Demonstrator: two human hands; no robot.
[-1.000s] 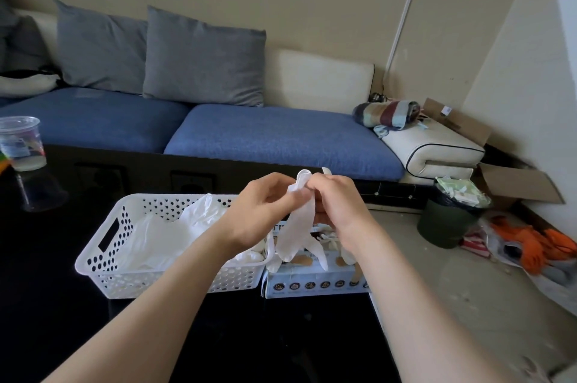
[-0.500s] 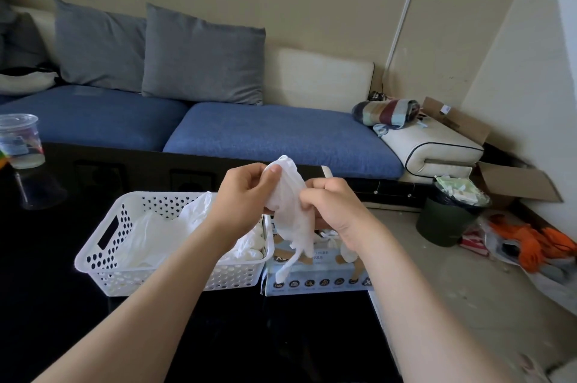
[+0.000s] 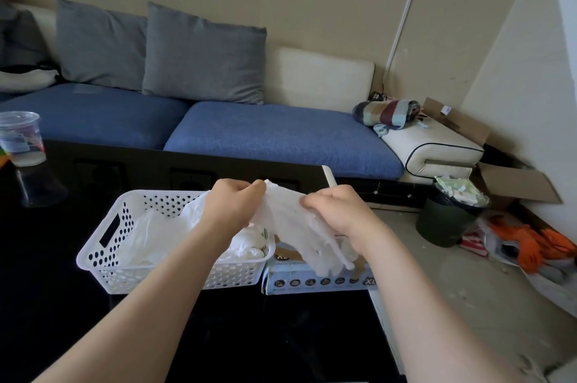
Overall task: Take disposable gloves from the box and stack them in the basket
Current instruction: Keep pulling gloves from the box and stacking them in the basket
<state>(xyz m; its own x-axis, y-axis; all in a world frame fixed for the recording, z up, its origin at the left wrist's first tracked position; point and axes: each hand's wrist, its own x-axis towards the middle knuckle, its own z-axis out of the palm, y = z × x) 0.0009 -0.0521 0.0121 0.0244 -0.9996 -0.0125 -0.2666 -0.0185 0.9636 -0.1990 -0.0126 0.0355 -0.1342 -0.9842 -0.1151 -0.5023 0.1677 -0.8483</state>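
Two hands pinch one white disposable glove [image 3: 290,220] by its cuff: left hand [image 3: 232,211] and right hand [image 3: 335,211] fingers closed on opposite edges, apparently to spread it flat for stacking. Its fingers dangle below the right hand over the glove box [image 3: 312,281]; the white basket [image 3: 103,254], already holding gloves, sits under the left.

A glossy black table [image 3: 62,304] is carrying everything here. A white perforated basket [image 3: 103,261] is sitting on it toward the far right, and a pale blue glove box [image 3: 312,281] is standing right beside the basket, at the table's right edge. A clear plastic cup [image 3: 22,139] is resting at the far left, well apart from both.
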